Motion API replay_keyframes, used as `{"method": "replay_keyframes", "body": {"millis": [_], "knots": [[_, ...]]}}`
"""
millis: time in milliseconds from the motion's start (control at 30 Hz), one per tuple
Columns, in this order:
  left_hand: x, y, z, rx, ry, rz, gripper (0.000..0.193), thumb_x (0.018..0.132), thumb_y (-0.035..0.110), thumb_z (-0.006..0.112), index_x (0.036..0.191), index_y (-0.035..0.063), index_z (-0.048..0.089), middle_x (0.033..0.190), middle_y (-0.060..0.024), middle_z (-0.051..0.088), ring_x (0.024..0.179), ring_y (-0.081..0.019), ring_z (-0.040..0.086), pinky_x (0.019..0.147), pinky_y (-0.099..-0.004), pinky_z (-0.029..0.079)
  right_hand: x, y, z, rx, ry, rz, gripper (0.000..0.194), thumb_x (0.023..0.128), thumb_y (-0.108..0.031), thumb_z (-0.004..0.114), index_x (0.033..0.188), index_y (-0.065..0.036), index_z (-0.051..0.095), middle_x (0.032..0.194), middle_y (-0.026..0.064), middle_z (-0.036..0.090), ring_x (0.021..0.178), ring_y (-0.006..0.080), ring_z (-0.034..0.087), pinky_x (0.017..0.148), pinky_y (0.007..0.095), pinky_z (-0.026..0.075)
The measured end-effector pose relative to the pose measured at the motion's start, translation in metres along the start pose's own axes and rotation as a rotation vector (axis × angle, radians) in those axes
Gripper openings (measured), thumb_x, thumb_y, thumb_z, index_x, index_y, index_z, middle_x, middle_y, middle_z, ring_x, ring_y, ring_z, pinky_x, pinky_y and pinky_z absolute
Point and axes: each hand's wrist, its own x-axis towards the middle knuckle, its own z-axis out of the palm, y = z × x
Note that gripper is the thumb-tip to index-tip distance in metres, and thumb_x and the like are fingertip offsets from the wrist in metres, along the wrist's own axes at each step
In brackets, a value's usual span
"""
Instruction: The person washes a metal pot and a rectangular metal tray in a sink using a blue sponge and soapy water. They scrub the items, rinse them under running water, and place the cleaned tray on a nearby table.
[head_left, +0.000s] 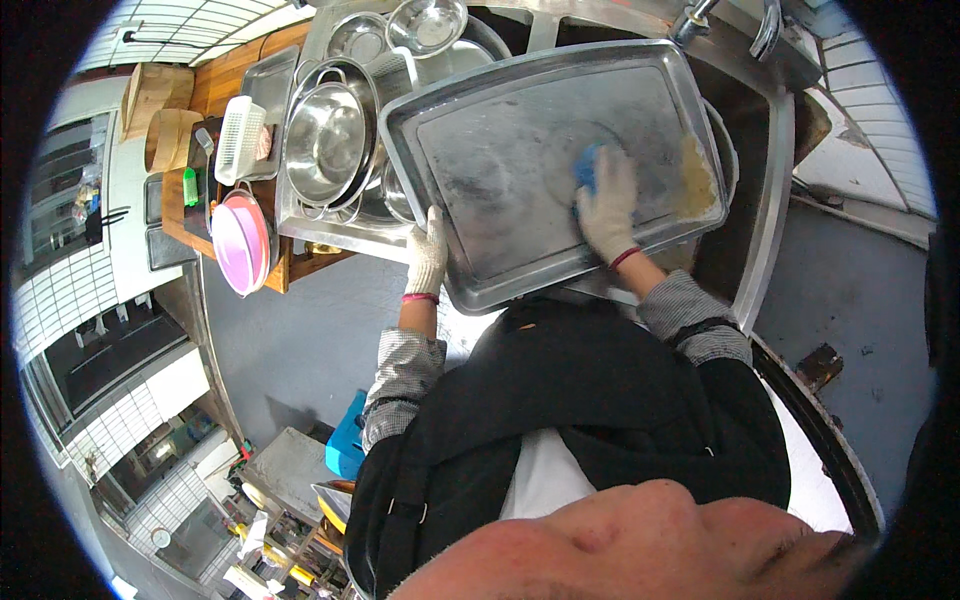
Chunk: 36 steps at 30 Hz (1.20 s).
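A large rectangular metal tray (510, 165) lies tilted across the sink in front of me. My left hand (427, 259), in a pale knit glove, grips the tray's left rim, with the fingers along the outer edge. On the tray's inner face, right of its middle, my gloved right hand (611, 202) presses a blue scrubbing pad or cloth (589, 169); the hand is blurred. A yellowish-brown patch of residue (697, 180) covers the tray's right end. The rest of the surface looks wet and streaked grey.
Steel pots (328, 142) and steel bowls (427, 26) crowd the counter at left. A faucet (690, 22) rises behind the tray. Pink and purple basins (238, 244), a white plastic basket (238, 142) and a green-handled brush (190, 186) are on the wooden table further left.
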Motion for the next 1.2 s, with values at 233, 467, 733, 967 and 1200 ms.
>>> {"method": "replay_keyframes", "body": {"millis": [233, 467, 733, 967, 1200], "knots": [[0.003, -0.003, -0.003, -0.082, 0.001, -0.066, 0.077, 0.096, 0.060, 0.051, 0.103, -0.0149, 0.066, 0.084, -0.0240, 0.069, 0.082, -0.0296, 0.066, 0.076, -0.0427, 0.051, -0.023, -0.146, 0.002, 0.445, -0.376, -0.615, 0.065, 0.072, -0.020, 0.070, 0.136, -0.015, 0.054, 0.145, 0.0233, 0.042, 0.138, 0.0423, 0.037, 0.111, 0.0603, 0.030], [-0.008, 0.019, -0.019, 0.145, -0.099, -0.014, 0.059, 0.097, 0.046, 0.054, 0.111, -0.0107, 0.066, 0.091, -0.0264, 0.071, 0.090, -0.0358, 0.070, 0.081, -0.0441, 0.051, 0.045, -0.129, 0.030, 0.299, -0.221, -0.549, 0.067, 0.073, -0.025, 0.072, 0.137, -0.025, 0.054, 0.144, 0.0172, 0.044, 0.133, 0.0410, 0.043, 0.105, 0.0605, 0.039], [-0.015, 0.027, -0.019, 0.102, -0.078, 0.017, 0.045, 0.093, 0.036, 0.061, 0.108, -0.0061, 0.067, 0.086, -0.0212, 0.071, 0.087, -0.0309, 0.070, 0.079, -0.0413, 0.052, 0.115, -0.004, 0.025, 0.068, 0.060, -0.157, 0.066, 0.078, -0.038, 0.071, 0.139, -0.023, 0.053, 0.130, 0.0226, 0.054, 0.116, 0.0411, 0.054, 0.098, 0.0515, 0.044], [-0.024, 0.030, -0.023, -0.003, -0.245, 0.061, 0.031, 0.086, 0.015, 0.060, 0.109, -0.0046, 0.067, 0.091, -0.0135, 0.072, 0.082, -0.0216, 0.067, 0.074, -0.0361, 0.053, 0.099, 0.046, 0.024, -0.160, 0.266, 0.623, 0.077, 0.077, -0.044, 0.072, 0.145, -0.020, 0.044, 0.131, 0.0212, 0.054, 0.119, 0.0420, 0.052, 0.097, 0.0565, 0.042], [-0.017, 0.018, -0.031, 0.014, -0.363, -0.036, 0.030, 0.083, 0.009, 0.061, 0.108, -0.0054, 0.068, 0.090, -0.0122, 0.072, 0.080, -0.0187, 0.067, 0.071, -0.0346, 0.054, 0.133, -0.034, 0.050, 0.051, 0.226, 0.208, 0.079, 0.076, -0.034, 0.073, 0.143, -0.012, 0.038, 0.124, 0.0199, 0.055, 0.111, 0.0402, 0.055, 0.095, 0.0547, 0.041]]}}
